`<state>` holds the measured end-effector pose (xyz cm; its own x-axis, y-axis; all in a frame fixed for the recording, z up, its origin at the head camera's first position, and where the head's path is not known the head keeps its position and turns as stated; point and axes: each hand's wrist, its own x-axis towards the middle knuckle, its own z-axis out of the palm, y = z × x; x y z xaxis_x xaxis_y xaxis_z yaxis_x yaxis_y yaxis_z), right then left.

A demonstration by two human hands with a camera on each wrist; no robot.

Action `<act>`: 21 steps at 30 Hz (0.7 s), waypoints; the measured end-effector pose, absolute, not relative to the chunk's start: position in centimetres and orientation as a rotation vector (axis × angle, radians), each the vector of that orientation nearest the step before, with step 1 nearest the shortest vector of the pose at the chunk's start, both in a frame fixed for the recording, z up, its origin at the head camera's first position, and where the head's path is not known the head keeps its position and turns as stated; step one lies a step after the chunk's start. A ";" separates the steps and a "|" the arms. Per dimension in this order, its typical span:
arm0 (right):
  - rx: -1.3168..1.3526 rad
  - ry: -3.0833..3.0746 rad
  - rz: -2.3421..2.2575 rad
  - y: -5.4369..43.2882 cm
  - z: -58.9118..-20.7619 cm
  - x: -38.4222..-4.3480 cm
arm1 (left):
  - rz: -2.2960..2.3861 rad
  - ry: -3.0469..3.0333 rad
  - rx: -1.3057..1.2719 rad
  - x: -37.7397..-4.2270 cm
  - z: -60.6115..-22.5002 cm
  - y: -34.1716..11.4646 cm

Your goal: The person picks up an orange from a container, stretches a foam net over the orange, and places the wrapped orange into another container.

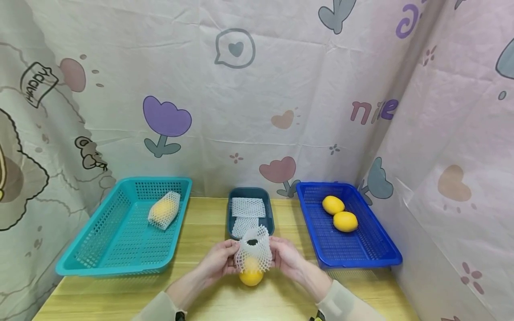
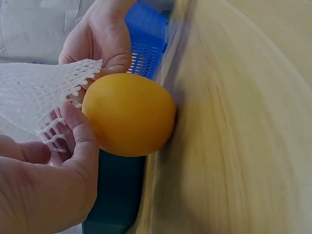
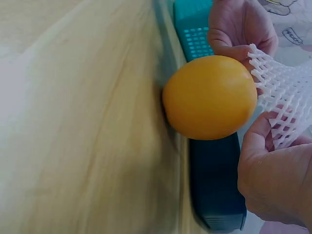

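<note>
Both hands hold a white foam fruit net upright over a smooth yellow-orange oval fruit on the wooden table. My left hand pinches the net's lower edge between thumb and fingers on one side. On the opposite side my right hand pinches the same edge, spreading the mouth. The net's lower part overlaps the top of the fruit in the head view. In the left wrist view the fruit sits just past the net's edge, and the right wrist view shows the fruit beside the fingertips.
A small dark teal box with more foam nets stands just beyond the hands. At left is a turquoise basket with one netted fruit. A blue basket at right has two bare yellow fruits. Printed curtains hang behind.
</note>
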<state>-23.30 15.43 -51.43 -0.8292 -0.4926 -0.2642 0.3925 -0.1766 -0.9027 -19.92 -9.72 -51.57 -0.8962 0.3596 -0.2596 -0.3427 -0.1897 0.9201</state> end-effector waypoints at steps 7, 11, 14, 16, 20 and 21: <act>-0.121 1.530 -2.001 15.6 -52.2 -22.7 | 2.102 1.675 0.015 -19.1 -52.1 -9.6; -0.129 1.544 -1.988 15.9 -52.6 -22.5 | 2.081 1.702 0.030 -18.8 -52.5 -9.5; -0.136 1.564 -1.973 16.0 -52.8 -22.4 | 2.063 1.741 0.037 -18.5 -52.7 -9.6; -0.131 1.576 -1.964 16.0 -53.0 -22.3 | 2.045 1.761 0.033 -18.4 -52.9 -9.7; -0.118 1.584 -1.949 16.0 -53.3 -22.1 | 2.012 1.794 0.013 -18.2 -53.4 -9.8; -0.113 1.587 -1.947 16.0 -53.4 -22.1 | 2.004 1.799 0.006 -18.2 -53.5 -9.8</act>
